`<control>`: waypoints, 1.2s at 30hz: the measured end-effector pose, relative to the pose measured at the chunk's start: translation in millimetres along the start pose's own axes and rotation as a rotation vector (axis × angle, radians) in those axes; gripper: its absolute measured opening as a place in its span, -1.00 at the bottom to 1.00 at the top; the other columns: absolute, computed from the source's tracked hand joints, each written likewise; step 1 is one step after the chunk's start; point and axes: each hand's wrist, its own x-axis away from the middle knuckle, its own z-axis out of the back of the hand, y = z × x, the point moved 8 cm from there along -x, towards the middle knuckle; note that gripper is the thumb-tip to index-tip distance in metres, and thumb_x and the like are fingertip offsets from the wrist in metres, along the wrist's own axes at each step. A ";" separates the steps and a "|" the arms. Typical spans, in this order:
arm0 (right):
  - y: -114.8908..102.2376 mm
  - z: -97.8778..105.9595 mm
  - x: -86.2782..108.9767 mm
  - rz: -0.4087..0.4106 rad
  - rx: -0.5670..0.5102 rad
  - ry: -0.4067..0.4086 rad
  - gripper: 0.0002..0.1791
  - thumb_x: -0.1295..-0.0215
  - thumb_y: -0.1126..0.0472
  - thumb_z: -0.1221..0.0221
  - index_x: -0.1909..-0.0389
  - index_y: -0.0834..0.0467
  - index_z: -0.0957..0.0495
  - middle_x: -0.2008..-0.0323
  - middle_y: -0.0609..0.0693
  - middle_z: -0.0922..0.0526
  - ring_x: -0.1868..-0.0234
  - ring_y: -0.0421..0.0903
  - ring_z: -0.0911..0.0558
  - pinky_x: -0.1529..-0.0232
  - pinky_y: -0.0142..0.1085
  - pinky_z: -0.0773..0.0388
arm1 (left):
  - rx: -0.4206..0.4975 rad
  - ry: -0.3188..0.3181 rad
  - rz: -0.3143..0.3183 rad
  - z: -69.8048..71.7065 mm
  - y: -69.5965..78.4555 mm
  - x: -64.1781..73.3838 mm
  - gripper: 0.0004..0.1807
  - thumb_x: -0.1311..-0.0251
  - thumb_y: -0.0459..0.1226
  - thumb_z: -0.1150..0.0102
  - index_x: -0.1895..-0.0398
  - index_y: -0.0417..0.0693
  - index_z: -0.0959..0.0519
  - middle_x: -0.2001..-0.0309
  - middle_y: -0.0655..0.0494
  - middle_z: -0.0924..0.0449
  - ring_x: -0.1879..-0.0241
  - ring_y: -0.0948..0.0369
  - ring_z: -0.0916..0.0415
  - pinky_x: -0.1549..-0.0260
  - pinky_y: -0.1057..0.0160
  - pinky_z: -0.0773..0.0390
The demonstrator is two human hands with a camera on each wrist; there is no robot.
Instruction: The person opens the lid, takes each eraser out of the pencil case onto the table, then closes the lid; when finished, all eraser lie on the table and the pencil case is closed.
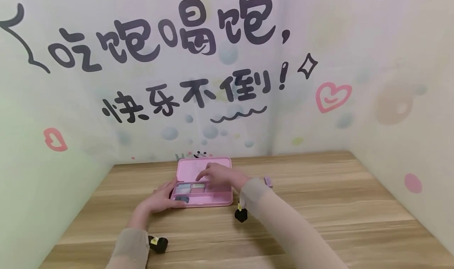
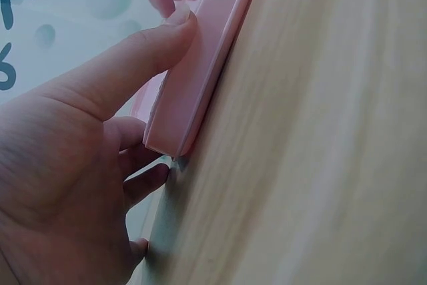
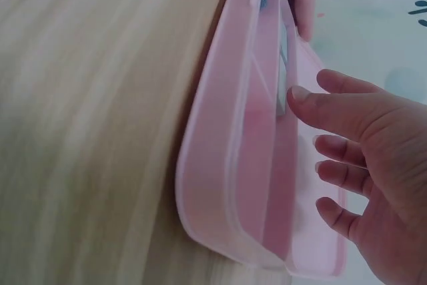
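Note:
An open pink pencil case [image 1: 222, 203] lies on the table, its lid [image 1: 187, 169] folded back toward the wall. My left hand [image 1: 160, 198] grips the case's left end, thumb over the front rim and fingers along the side. Over the back compartment hovers my right hand [image 1: 219, 175], fingers loosely bent, with nothing seen in its grasp. Beneath it, several small pale blocks, among them a light blue one [image 1: 183, 186] and a green one [image 1: 198, 185], sit side by side. A dark grey piece [image 1: 182, 199] lies front left, near the left thumb.
A small purple object [image 1: 268, 181] stands on the wooden table [image 1: 319, 206], right of the case and beyond the right wrist. Behind the table rises a printed wall sheet [image 1: 301, 123], with side walls left and right. Each wrist carries a small black camera.

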 end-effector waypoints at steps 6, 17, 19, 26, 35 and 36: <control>-1.9 -3.7 0.2 -0.029 0.017 -0.002 -0.50 -0.24 0.28 -0.21 -0.14 -0.27 -0.58 0.07 -0.05 -0.46 0.08 -0.18 -0.41 -0.01 -0.36 -0.40 | 0.005 -0.001 -0.003 -0.1 0.2 0.4 0.22 -0.02 0.17 -0.35 -0.52 -0.28 0.12 -0.47 -0.32 0.05 -0.42 -0.33 0.20 -0.25 -0.42 0.22; -0.5 -13.2 -6.5 -0.017 0.050 0.011 -0.47 -0.20 0.27 -0.24 -0.10 -0.36 -0.60 -0.08 0.01 -0.43 -0.01 -0.11 -0.39 -0.04 -0.33 -0.41 | -0.001 0.006 -0.012 -2.4 -1.5 -0.3 0.20 -0.02 0.15 -0.35 -0.51 -0.30 0.09 -0.46 -0.32 0.01 -0.43 -0.30 0.17 -0.27 -0.40 0.24; 0.7 -15.5 -8.7 -0.017 0.044 0.011 -0.46 -0.20 0.29 -0.24 -0.09 -0.37 -0.60 -0.06 -0.01 -0.43 0.02 -0.13 -0.39 -0.01 -0.35 -0.41 | -0.002 0.005 -0.015 -2.9 -2.3 -0.7 0.20 -0.02 0.15 -0.35 -0.51 -0.30 0.09 -0.46 -0.31 0.01 -0.43 -0.29 0.17 -0.26 -0.40 0.24; 3.0 -19.4 -14.3 -0.026 0.022 0.017 -0.43 -0.18 0.34 -0.26 -0.06 -0.40 -0.61 0.03 -0.07 -0.42 0.10 -0.17 -0.37 0.08 -0.38 -0.40 | 0.003 0.011 -0.017 -1.3 -2.2 -1.7 0.19 -0.03 0.14 -0.35 -0.51 -0.30 0.09 -0.46 -0.32 0.01 -0.43 -0.30 0.18 -0.26 -0.40 0.25; -2.1 -19.2 -15.4 -0.005 0.076 -0.006 -0.42 -0.22 0.32 -0.24 -0.09 -0.44 -0.58 0.11 -0.10 -0.39 0.16 -0.17 -0.36 0.16 -0.38 -0.36 | 0.011 -0.006 -0.004 -1.5 0.9 1.2 0.20 -0.03 0.13 -0.36 -0.51 -0.31 0.09 -0.46 -0.32 0.02 -0.43 -0.29 0.19 -0.27 -0.39 0.27; -2.9 -18.7 -16.0 -0.001 0.085 -0.004 -0.42 -0.23 0.32 -0.23 -0.09 -0.44 -0.58 0.12 -0.10 -0.38 0.16 -0.17 -0.35 0.16 -0.38 -0.36 | 0.010 -0.003 -0.003 -1.0 0.7 1.2 0.20 -0.03 0.14 -0.35 -0.51 -0.31 0.09 -0.46 -0.32 0.03 -0.43 -0.28 0.19 -0.27 -0.39 0.27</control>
